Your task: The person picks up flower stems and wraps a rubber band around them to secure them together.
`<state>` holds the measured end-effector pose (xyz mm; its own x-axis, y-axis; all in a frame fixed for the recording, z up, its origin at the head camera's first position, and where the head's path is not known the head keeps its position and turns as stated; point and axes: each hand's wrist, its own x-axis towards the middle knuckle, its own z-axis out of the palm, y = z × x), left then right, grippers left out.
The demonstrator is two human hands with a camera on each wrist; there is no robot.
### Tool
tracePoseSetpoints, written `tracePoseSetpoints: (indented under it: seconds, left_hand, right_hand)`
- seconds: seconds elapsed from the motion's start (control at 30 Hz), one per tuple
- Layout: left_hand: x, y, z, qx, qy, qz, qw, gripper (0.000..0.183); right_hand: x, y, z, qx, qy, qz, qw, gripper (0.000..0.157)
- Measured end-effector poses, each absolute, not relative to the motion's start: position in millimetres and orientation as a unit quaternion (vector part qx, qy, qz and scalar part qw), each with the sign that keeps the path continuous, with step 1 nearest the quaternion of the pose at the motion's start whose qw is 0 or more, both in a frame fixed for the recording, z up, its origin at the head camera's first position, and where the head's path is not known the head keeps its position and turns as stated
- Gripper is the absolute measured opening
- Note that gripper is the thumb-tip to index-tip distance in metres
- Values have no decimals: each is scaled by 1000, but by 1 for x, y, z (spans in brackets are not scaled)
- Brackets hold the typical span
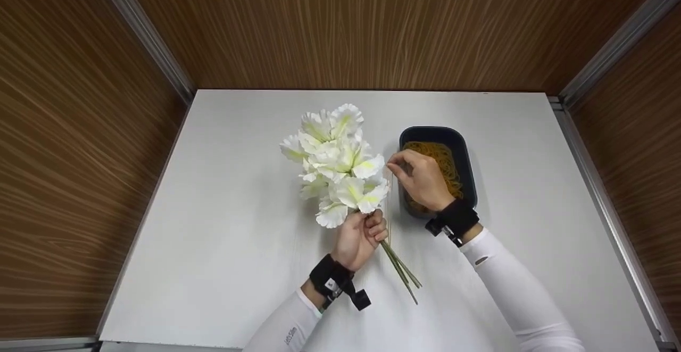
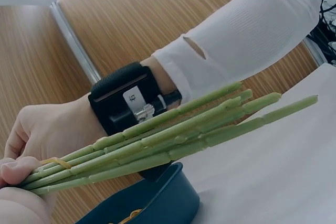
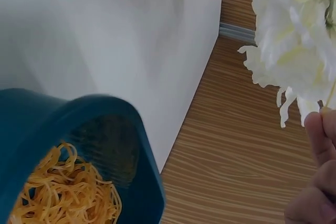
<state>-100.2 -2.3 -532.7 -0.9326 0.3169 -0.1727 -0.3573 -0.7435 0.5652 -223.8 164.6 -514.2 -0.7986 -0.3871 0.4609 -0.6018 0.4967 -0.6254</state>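
My left hand [image 1: 357, 241] grips a bunch of white artificial flowers [image 1: 335, 163] by the stems, just under the blooms. Below the fist the green stems [image 2: 157, 141] stick out toward the lower right. A yellow rubber band [image 2: 56, 161] lies across the stems close to the left fingers in the left wrist view. To the right of the blooms, my right hand [image 1: 423, 181] pinches that band between thumb and fingertips, drawn out as a thin line beside the flowers. The pinched band [image 3: 330, 96] shows against the petals in the right wrist view.
Under and beside the right hand stands a dark blue tub [image 1: 468, 174] holding a heap of yellow rubber bands [image 1: 446, 161]. Both are on a white table [image 1: 223, 224]. Wood-grain panels [image 1: 340, 27] enclose the table at the back and sides.
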Motion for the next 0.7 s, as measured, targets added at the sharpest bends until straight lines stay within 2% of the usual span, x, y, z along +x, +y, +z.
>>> tracePoseSetpoints:
  seconds: [0.13,0.3,0.7]
  left_hand:
    - [-98,-1,-533,-25,310,933,181,28]
    - [-102,-6,-528,-19,293,943,154,23]
    - [-109,-13,-512,-6,254,958,132,28]
  right_hand:
    - [-212,175,-522,265,-862,409,141,9]
    - [-197,183,-534,254,-861,417,141,7]
    - [-169,180,-565,170,-852,484,102,6]
